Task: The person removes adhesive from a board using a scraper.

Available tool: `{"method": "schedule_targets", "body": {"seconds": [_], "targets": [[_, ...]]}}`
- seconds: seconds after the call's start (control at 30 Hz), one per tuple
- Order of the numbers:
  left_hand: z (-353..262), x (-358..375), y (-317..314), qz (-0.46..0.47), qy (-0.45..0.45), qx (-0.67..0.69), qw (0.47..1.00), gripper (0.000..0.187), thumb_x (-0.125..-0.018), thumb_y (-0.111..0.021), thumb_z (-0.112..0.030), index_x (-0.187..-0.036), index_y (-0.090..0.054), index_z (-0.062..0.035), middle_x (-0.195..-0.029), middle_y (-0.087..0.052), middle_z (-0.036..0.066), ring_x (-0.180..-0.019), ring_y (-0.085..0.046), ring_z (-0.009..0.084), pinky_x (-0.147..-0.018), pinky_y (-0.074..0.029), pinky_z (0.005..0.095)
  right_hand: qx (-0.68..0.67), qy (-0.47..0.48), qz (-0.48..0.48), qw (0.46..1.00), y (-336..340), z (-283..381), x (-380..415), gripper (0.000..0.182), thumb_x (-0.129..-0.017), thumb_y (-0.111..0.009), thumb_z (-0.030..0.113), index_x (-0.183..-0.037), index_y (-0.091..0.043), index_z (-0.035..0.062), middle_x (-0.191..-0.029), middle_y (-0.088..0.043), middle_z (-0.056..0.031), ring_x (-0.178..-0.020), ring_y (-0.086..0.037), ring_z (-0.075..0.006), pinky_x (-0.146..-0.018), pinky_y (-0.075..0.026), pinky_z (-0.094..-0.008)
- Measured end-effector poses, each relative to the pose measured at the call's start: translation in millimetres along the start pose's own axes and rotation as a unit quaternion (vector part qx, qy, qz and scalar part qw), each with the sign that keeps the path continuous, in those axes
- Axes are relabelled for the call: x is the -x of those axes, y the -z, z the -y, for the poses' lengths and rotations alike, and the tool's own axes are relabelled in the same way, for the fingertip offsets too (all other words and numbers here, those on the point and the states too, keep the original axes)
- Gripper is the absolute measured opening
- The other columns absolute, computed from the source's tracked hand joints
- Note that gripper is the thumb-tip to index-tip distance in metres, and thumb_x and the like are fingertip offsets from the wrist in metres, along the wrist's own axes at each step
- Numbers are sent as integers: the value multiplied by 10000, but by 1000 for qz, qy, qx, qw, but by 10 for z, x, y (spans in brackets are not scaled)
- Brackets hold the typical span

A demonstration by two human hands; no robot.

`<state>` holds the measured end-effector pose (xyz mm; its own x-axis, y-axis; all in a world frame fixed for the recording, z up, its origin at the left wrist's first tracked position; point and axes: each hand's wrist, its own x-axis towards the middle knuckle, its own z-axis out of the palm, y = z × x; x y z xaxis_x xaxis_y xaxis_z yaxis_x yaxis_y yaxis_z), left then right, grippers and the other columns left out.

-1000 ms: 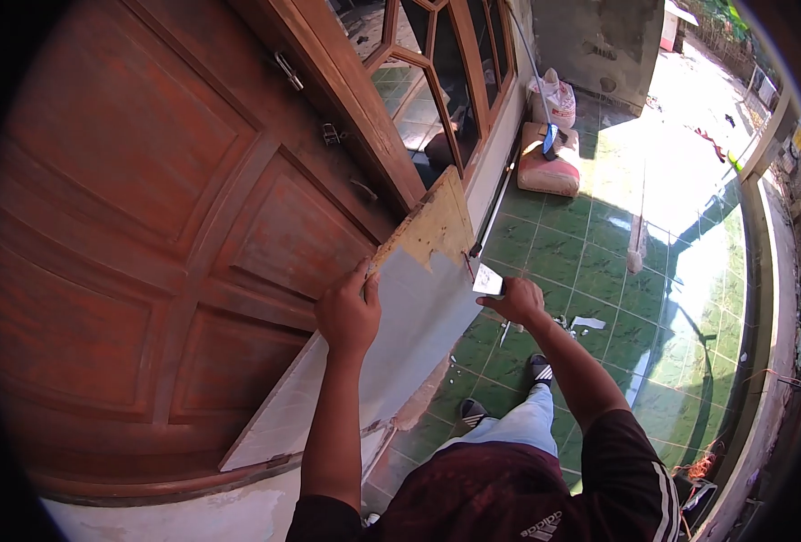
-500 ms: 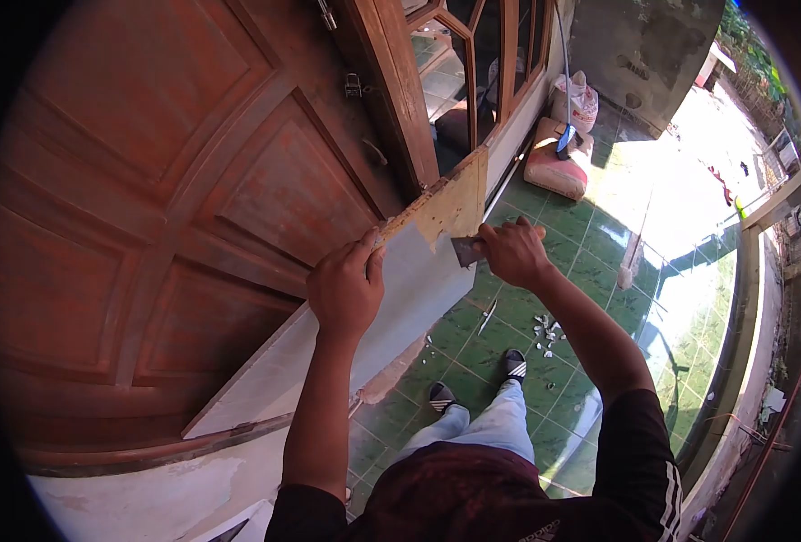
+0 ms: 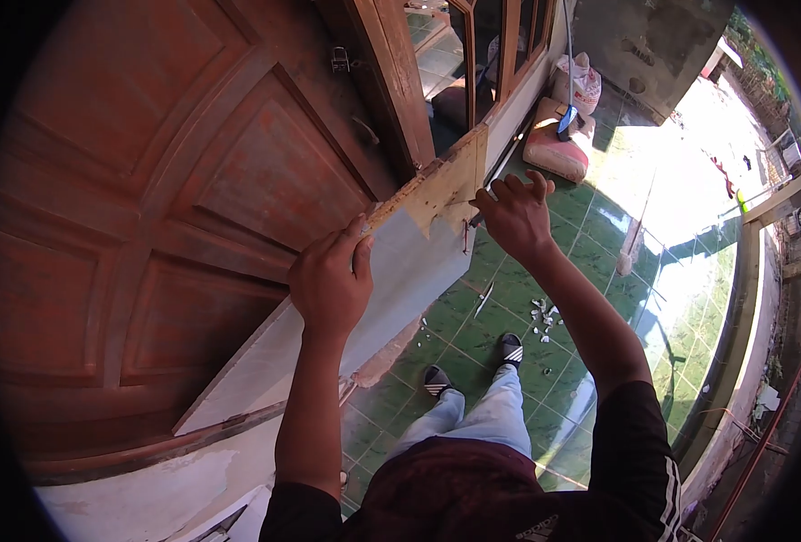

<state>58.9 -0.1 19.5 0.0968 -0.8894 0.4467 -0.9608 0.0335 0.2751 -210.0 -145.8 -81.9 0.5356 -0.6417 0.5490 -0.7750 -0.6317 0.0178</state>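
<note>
A long board [image 3: 409, 275] leans by the door, its face pale grey, with bare yellowish wood at the upper right end. My left hand [image 3: 331, 280] grips the board's top edge, thumb on the near face and fingers over the edge. At the bare end, my right hand [image 3: 515, 215] is closed round the scraper [image 3: 476, 219], mostly hidden by the fingers, its blade close to the board's face. A small loose strip hangs near the edge of the grey coating.
A brown panelled door [image 3: 265, 172] stands at the left, with a padlock [image 3: 339, 60]. White flakes [image 3: 543, 316] lie on the green tiled floor [image 3: 473, 339] near my feet. Sacks [image 3: 558, 144] and a blue-headed pole [image 3: 567, 117] stand by the wall.
My right hand has moved up slightly and turned, so the scraper blade shows less. The view has shifted a little, and my left hand appears lower and further left.
</note>
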Motion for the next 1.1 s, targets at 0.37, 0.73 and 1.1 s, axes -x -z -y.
{"method": "schedule_targets", "body": {"seconds": [0.37,0.73,1.1], "targets": [[12,8,-25,-5,-9,-7,1000,316,-1002,-766,-218,-1294,-805,-104,-1088,-818,150,-952,-782,360,-819,-594,442,3,-30,25,999,-70,79,40,122,-882,-732,213,-987,-792,227,-962,-698,14,-1105,-657,-201,-1172,-331,-507],[-4,-8,-29,-8,-18,-17,1000,312,-990,-762,-185,-1287,-802,-95,-1094,-819,132,-947,-783,350,-809,-599,441,-8,5,-23,1000,-128,46,84,46,-897,-759,242,-941,-771,240,-898,-681,32,-1040,-660,-186,-1150,-343,-533],[-22,2,-11,1,-13,-18,1000,315,-990,-760,-180,-1290,-800,-92,-1096,-818,137,-948,-788,350,-801,-599,439,-3,11,6,1000,-141,-5,63,75,-953,-726,274,-964,-775,218,-945,-677,29,-1118,-645,-176,-1182,-321,-489]]}}
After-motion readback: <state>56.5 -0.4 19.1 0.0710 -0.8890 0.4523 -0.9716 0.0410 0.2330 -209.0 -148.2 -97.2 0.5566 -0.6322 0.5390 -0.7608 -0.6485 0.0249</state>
